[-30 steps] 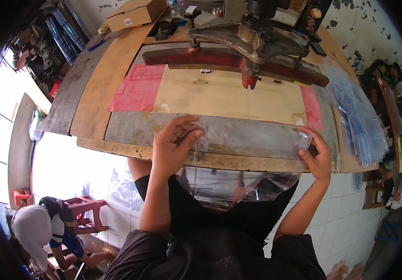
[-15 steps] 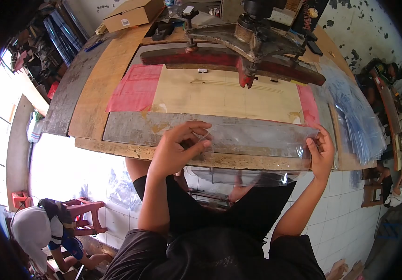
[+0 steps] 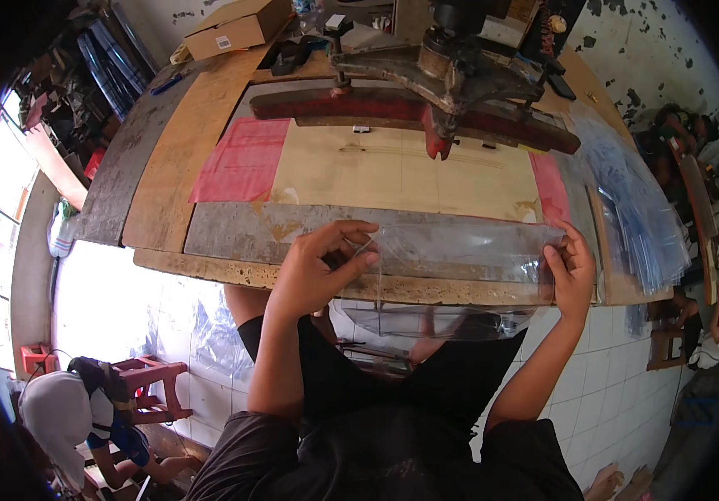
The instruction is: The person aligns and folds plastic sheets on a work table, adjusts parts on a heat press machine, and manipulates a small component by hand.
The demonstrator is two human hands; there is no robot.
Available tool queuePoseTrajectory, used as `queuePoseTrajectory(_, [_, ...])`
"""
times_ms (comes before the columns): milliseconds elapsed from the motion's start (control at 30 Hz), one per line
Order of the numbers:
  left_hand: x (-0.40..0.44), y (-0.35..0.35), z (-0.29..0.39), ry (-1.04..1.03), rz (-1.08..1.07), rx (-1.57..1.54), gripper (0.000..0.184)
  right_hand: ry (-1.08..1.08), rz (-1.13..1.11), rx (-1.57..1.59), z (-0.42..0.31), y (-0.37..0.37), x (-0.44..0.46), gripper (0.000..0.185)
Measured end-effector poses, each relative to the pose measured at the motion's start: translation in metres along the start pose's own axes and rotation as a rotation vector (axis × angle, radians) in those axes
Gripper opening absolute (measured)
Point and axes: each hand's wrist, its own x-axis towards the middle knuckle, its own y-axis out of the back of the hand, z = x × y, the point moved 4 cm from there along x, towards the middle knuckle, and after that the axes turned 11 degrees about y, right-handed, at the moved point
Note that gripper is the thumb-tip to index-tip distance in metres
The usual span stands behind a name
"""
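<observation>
A clear plastic sheet (image 3: 459, 259) is stretched between my hands over the table's front edge, its lower part curving down above my lap. My left hand (image 3: 326, 263) pinches its left end between thumb and fingers. At the right end, my right hand (image 3: 570, 269) has thumb and fingers closed on the plastic. Just beyond lies a cream-coloured sheet (image 3: 401, 171) with pink strips at both ends, on a grey plate (image 3: 234, 230). Above its far side hangs a red metal bar (image 3: 334, 104) of a press.
More clear plastic sheets (image 3: 639, 217) are piled at the table's right. A cardboard box (image 3: 238, 27) stands at the back left. On the floor at lower left, a person in a pale head covering (image 3: 57, 409) sits near a red stool (image 3: 154, 388). Other people are at far right.
Both hands have shifted right, my left slightly and my right a little more. The plastic is spread wider between them, and its hanging part sits higher than a second ago.
</observation>
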Motion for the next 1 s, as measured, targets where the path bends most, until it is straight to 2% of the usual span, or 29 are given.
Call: queuePoseTrajectory(1000, [-0.0001, 0.0, 0.0015, 0.019, -0.001, 0.017, 0.037, -0.005, 0.011, -0.004, 0.0037, 0.0015, -0.0006, 0.044])
